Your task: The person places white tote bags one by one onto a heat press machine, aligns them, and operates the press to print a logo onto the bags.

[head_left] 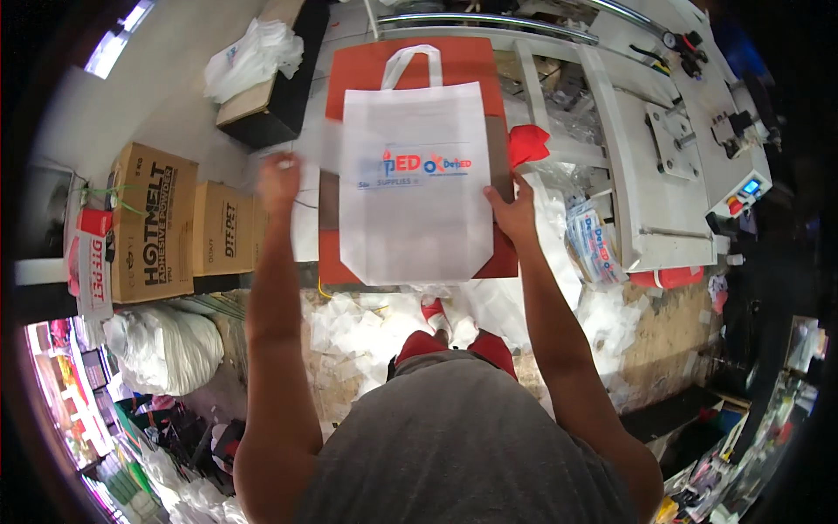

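Note:
A white tote bag (415, 236) with two handles lies flat on a red-orange board (330, 266), a blue and red print across its middle. A grey-brown band shows at both of its sides. My right hand (515, 210) rests at the bag's right edge, thumb touching the border, fingers apart. Left of the bag, my left hand (281, 179) is raised and blurred by motion, so its fingers are hard to read. Between it and the bag hangs a pale, see-through smear; whether it is a sheet in that hand, I cannot tell.
Cardboard boxes (155, 223) stand at left, and a pile of white bags (257, 57) lies on a box at upper left. A white machine (668, 236) with a metal frame is at right. A printed packet (595, 244) lies beside it. White scraps (349, 336) litter the floor.

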Tool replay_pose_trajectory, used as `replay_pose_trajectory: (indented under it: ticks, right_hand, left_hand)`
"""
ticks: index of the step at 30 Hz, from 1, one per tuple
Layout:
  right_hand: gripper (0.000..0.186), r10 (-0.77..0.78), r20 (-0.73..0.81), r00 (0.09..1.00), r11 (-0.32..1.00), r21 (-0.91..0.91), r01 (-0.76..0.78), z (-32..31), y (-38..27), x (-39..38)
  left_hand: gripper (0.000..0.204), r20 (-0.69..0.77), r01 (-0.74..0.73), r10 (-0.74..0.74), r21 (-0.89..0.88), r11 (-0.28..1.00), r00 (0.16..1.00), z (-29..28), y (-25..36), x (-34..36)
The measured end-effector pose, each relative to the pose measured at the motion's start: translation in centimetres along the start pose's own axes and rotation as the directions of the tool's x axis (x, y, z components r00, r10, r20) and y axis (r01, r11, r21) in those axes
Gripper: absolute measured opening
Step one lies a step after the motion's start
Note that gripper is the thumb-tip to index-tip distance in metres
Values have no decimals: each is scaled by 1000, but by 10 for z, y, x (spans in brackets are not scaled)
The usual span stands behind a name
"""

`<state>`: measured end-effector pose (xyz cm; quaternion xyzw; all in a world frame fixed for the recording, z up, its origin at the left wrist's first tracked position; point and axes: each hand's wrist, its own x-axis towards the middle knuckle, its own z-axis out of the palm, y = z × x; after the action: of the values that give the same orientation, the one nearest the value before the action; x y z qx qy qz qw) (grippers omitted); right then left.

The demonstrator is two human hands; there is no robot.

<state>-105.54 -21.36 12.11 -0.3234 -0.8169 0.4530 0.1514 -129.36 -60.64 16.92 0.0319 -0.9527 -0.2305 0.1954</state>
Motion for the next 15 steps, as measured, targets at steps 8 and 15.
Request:
replay_pose_trajectory:
  ticks: [8, 15]
  right_hand:
    - [65, 168, -155, 973, 973, -131, -189, -78, 125, -10]
    - [63, 288, -89, 954, 796, -531, -290, -158, 267, -68]
  left_hand:
    - [45, 223, 420, -583, 502, 756, 782, -64, -268, -177]
    - [28, 913, -584, 409, -334, 740, -5, 44, -175, -509]
